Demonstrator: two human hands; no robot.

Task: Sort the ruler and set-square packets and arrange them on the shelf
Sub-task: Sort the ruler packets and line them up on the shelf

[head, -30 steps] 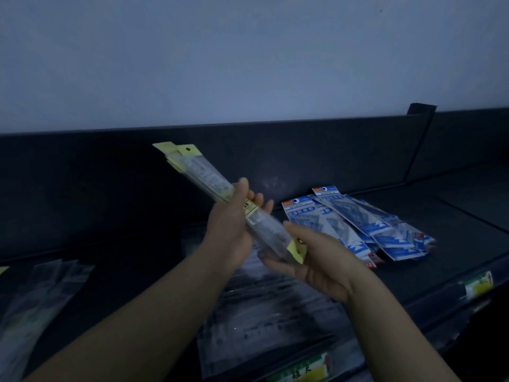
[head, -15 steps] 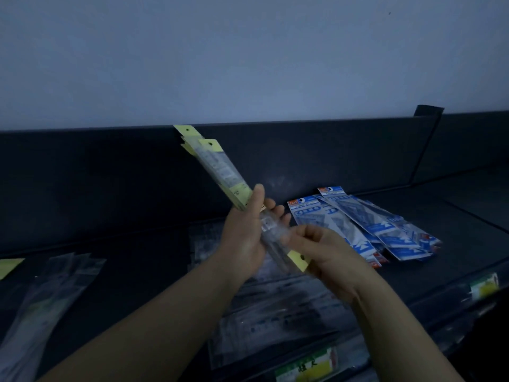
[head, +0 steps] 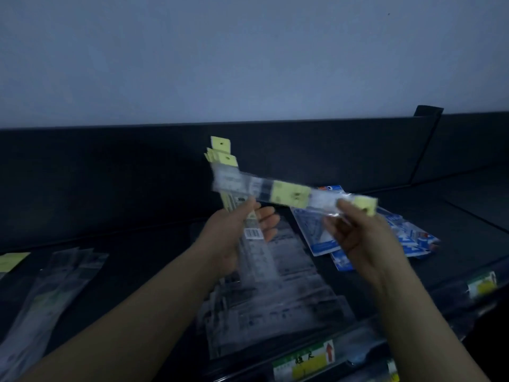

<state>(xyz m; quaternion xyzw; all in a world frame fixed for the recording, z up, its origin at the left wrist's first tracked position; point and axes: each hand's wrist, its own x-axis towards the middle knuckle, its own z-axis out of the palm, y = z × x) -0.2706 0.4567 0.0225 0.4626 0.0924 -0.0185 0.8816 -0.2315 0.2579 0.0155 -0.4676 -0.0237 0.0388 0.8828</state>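
Ruler packets (head: 223, 159) stand bunched above the shelf (head: 151, 244), fingers (head: 268, 224) of the left hand (head: 228, 244) curled round them, while the right hand (head: 363, 241) pinches one loose ruler packet (head: 289, 194) only by its end, so it could slip and fall.

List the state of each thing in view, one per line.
left hand, grips ruler bundle
ruler bundle, held near upright, yellow tabs up
right hand, pinches single ruler packet
single ruler packet, held crosswise, blurred
blue set-square packets, lying overlapped on shelf
clear packets, piled flat on shelf
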